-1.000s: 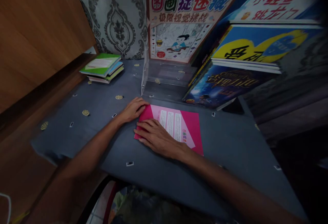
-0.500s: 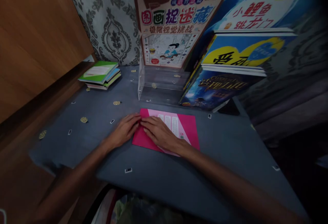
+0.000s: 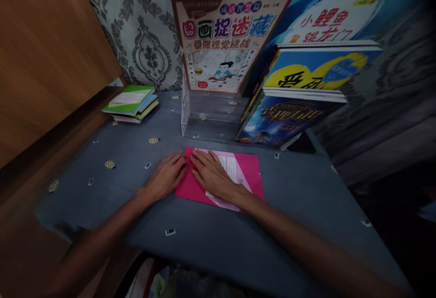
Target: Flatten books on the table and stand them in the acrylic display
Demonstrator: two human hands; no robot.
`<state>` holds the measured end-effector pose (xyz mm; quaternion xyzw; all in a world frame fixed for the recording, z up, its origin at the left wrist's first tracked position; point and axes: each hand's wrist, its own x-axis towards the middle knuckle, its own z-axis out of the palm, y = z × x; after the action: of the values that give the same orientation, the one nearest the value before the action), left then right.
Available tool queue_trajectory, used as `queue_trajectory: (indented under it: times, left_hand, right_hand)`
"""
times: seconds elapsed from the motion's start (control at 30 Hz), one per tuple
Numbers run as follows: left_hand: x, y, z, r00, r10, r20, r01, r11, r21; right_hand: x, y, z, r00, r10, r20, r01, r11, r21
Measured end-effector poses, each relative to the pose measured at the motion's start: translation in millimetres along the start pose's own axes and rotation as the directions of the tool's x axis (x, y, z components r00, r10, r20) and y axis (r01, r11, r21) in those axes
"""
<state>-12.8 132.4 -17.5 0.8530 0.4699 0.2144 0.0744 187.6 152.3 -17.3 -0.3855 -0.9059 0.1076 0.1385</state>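
Note:
A thin pink book point(image 3: 250, 166) lies flat on the grey patterned tablecloth point(image 3: 218, 239), with a pale pink panel of small print on its cover. My right hand point(image 3: 214, 175) rests on the cover, palm down, its fingers stretched toward the book's far left corner. Along the left edge of the book lies my left hand point(image 3: 167, 175), fingers extended and the tips at the edge. Neither hand grips anything. Part of the printed panel is hidden under my right hand and wrist.
Behind the pink book stands a clear acrylic rack point(image 3: 211, 127). Upright books fill it, among them a brown-bordered picture book point(image 3: 221, 39) and a dark blue book point(image 3: 289, 118). A small stack of books point(image 3: 131, 100) sits at the back left, near a wooden cabinet point(image 3: 51, 52).
My right hand has slid a little rightward across the cover, opening a gap between it and my left hand. The view has shifted slightly; the book stays flat.

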Motion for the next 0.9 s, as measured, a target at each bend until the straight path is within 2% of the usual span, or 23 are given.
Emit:
queue_trajectory:
  times: [0.17, 0.37, 0.53, 0.67, 0.77, 0.9]
  left_hand:
    - [21, -3, 8.8, 0.999, -0.041, 0.016, 0.041, 0.999, 0.014]
    - [29, 3, 16.6, 0.995, -0.067, 0.069, 0.049, 0.969, 0.24]
    - [35, 15, 12.2, 0.988, -0.098, 0.121, 0.051, 0.938, 0.343]
    - [42, 25, 6.3, 0.981, -0.091, 0.172, 0.01, 0.906, 0.423]
    - [47, 31, 4.8, 0.982, -0.084, 0.171, -0.01, 0.873, 0.487]
    - [53, 37, 5.9, 0.986, -0.049, 0.161, -0.04, 0.864, 0.502]
  right_hand:
    - [0, -1, 2, 0.999, 0.049, -0.009, -0.049, 0.999, -0.015]
    - [0, -1, 4, 0.995, 0.088, -0.041, -0.087, 0.996, 0.014]
    - [-1, 4, -4, 0.996, 0.089, 0.023, -0.09, 0.995, 0.043]
    - [-10, 12, -5, 0.995, 0.096, -0.003, -0.096, 0.994, 0.051]
    - [-15, 16, -4, 0.994, 0.11, -0.024, -0.109, 0.993, 0.041]
    - [-18, 22, -9, 0.998, 0.067, 0.008, -0.067, 0.994, 0.081]
